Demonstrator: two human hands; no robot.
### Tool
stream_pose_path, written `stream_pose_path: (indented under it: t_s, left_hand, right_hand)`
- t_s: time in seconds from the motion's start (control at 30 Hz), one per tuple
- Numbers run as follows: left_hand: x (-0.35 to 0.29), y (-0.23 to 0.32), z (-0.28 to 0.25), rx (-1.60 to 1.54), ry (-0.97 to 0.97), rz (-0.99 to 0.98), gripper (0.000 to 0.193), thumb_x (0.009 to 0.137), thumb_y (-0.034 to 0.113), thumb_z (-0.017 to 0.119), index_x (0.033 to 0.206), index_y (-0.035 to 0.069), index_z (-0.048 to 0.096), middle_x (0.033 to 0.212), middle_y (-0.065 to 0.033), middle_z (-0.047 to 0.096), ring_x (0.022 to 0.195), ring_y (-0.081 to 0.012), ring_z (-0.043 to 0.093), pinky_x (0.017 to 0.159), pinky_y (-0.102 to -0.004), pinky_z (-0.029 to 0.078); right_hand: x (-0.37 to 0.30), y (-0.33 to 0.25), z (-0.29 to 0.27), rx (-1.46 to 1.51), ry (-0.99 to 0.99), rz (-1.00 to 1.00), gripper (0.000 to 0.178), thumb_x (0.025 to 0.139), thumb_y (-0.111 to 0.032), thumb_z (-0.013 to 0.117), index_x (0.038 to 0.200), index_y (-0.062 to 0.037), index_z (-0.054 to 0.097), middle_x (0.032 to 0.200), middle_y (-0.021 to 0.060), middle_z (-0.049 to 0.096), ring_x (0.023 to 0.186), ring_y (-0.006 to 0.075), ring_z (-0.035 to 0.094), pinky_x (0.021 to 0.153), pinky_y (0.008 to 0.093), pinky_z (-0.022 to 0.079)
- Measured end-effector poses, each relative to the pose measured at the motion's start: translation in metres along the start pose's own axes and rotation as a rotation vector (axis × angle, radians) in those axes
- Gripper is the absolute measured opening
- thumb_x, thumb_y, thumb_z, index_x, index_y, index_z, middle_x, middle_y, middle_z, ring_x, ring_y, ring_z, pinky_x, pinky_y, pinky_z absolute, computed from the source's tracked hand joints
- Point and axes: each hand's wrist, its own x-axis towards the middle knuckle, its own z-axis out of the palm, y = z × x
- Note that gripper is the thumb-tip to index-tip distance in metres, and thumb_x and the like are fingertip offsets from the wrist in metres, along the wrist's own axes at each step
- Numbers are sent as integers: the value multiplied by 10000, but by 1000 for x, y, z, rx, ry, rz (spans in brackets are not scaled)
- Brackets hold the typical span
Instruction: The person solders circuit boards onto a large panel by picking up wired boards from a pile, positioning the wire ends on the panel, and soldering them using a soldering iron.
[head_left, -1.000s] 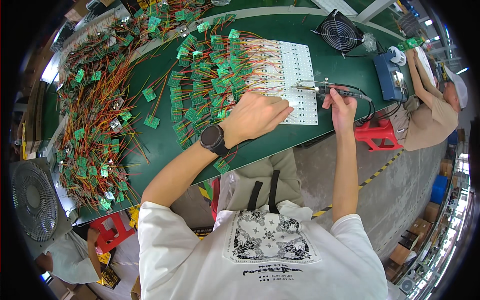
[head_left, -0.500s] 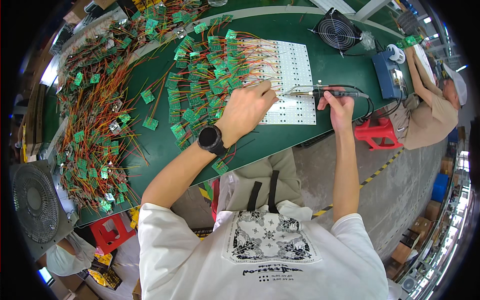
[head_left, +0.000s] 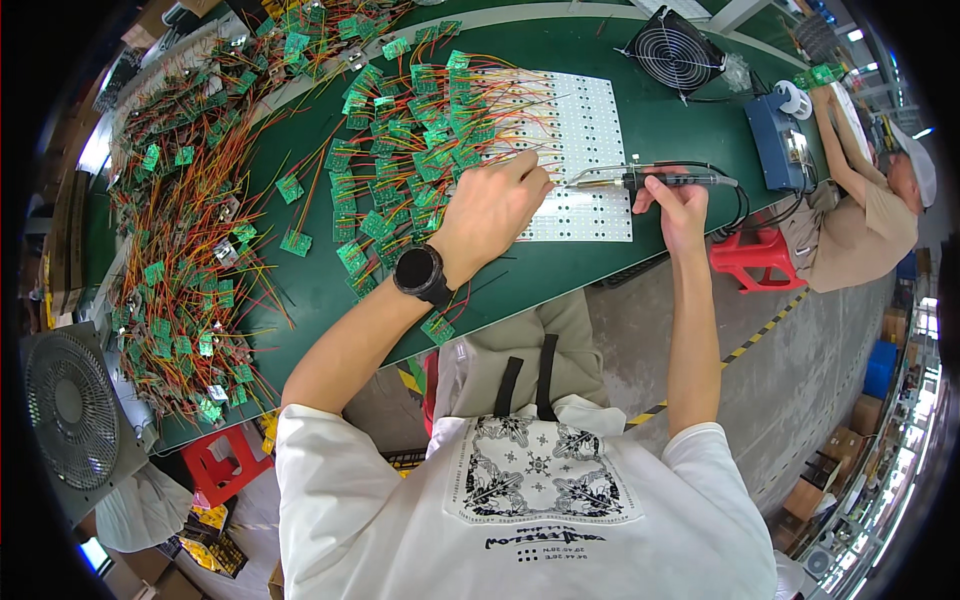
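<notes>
We are looking down on a green workbench (head_left: 660, 130), where a heap of wired circuit boards (head_left: 180, 290) is filling the left side. Neater rows of green boards (head_left: 435, 135) are lying nearer the middle, their red and yellow wires (head_left: 525, 97) trailing onto a white perforated panel (head_left: 585, 130). A blue box (head_left: 778, 140) is standing toward the right.

Over the panel's near part, the left hand (head_left: 492, 208) is bending its thumb and forefinger close together (whether a wire is caught between them, we cannot tell). To its right, the right hand (head_left: 682, 212) is pinching the dark handle of a soldering iron (head_left: 632, 181) between thumb and fingers. The iron is lying nearly level above the panel, its long axis running right to left. Its slim tip (head_left: 597, 183) is pointing at the left fingertips, just beside them, with the left hand sitting nearer to it than the right.
</notes>
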Motion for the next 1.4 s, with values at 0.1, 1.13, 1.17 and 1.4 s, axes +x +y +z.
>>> stream_pose_path:
  t_s: [0.1, 1.13, 1.17, 1.4]
  left_hand:
    - [0, 1, -1, 9, -4, 2, 107, 865, 131, 668, 846, 29, 643, 834, -96, 575, 665, -300, 623, 586, -399, 513]
    - [0, 0, -3, 16, -35, -7, 112, 875, 147, 657, 880, 37, 642, 849, -96, 567, 676, -304, 620, 591, -404, 512]
    - [-1, 0, -6, 10, -50, -21, 119, 870, 156, 664, 901, 43, 648, 877, -95, 571, 694, -300, 627, 604, -399, 519]
    - [11, 27, -72, 50, 178, 168, 208, 857, 194, 677, 1020, 68, 651, 1091, -103, 606, 924, -299, 634, 775, -385, 531]
  right_hand:
    - [0, -1, 1, 5, -18, -14, 212, 883, -35, 654, 1058, 73, 601, 821, 117, 662, 627, 174, 640, 584, 277, 485]
    - [6, 6, -5, 167, 100, -47, 212, 904, -72, 664, 1071, 52, 620, 747, 97, 658, 594, 174, 616, 560, 265, 468]
    - [7, 6, -1, 162, 157, -48, 210, 905, -75, 667, 1068, 51, 622, 746, 97, 656, 602, 172, 612, 563, 266, 465]
    - [8, 16, -4, 198, 269, -75, 216, 911, -77, 673, 1080, 50, 630, 797, 107, 659, 626, 171, 602, 575, 270, 453]
